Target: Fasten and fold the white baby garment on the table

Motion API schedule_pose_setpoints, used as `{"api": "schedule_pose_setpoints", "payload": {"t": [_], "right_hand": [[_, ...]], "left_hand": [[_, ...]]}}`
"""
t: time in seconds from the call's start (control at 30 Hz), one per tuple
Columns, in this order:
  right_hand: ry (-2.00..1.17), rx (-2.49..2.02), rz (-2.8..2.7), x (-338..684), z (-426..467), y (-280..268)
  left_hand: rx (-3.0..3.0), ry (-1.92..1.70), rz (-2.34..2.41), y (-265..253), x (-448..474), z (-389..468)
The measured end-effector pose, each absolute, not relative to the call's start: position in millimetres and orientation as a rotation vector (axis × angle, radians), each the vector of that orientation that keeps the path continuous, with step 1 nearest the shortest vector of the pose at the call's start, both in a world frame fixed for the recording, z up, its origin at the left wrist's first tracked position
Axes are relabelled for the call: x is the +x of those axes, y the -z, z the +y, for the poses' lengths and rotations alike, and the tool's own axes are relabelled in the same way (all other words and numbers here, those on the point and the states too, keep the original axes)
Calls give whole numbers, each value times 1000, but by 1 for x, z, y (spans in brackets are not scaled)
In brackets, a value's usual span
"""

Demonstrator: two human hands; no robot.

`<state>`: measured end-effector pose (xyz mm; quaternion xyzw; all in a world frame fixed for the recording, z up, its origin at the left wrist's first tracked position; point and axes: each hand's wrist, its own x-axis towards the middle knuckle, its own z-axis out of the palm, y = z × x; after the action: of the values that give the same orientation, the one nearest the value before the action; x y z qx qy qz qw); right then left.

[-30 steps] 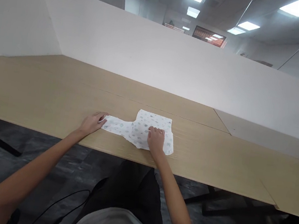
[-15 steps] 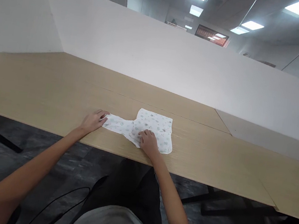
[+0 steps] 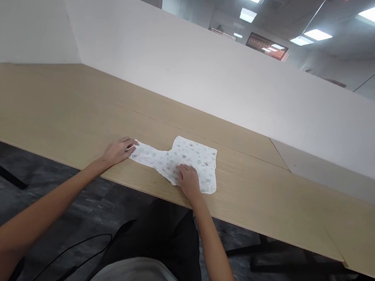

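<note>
A small white baby shirt (image 3: pixel 194 153) with a scattered print lies folded flat on the table, one sleeve (image 3: pixel 150 155) stretched out to the left. At that sleeve's end, my left hand (image 3: pixel 119 150) holds the cuff, with a bit of white cloth showing between thumb and fingers. My right hand (image 3: pixel 189 180) rests palm down on the lower middle of the shirt, fingers loosely spread and slightly bent. Part of the shirt's lower edge is hidden under this hand.
The light wood table (image 3: pixel 262 207) has its front edge just before my body and seams across its top. A white partition (image 3: pixel 184 61) rises along its back, with glass above. Dark table legs (image 3: pixel 289 262) and a black cable (image 3: pixel 89 240) show below.
My right hand has slid very slightly right over the shirt, with its fingers a little flatter. My left hand stays at the cuff, and the shirt lies as before.
</note>
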<state>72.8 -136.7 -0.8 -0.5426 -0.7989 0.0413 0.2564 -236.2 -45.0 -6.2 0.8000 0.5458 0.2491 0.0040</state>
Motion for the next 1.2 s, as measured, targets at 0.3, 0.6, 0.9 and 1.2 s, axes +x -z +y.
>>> {"api": "schedule_pose_setpoints", "payload": {"t": [0.3,0.6,0.9,1.2], "right_hand": [[-80,-1518,-2188,71,-138,2],[-44,-1579,-2185,71,-136,2],[-54,-1586,-2146,64,-134,-10],[-86,-1503,-2186,66,-139,-8]], "left_hand": [[2482,-773,1744,5,-235,-45],[2505,-763,1741,5,-235,-46],[2522,-729,1760,6,-235,-45],[2407,-836,1655,4,-237,-44]]}}
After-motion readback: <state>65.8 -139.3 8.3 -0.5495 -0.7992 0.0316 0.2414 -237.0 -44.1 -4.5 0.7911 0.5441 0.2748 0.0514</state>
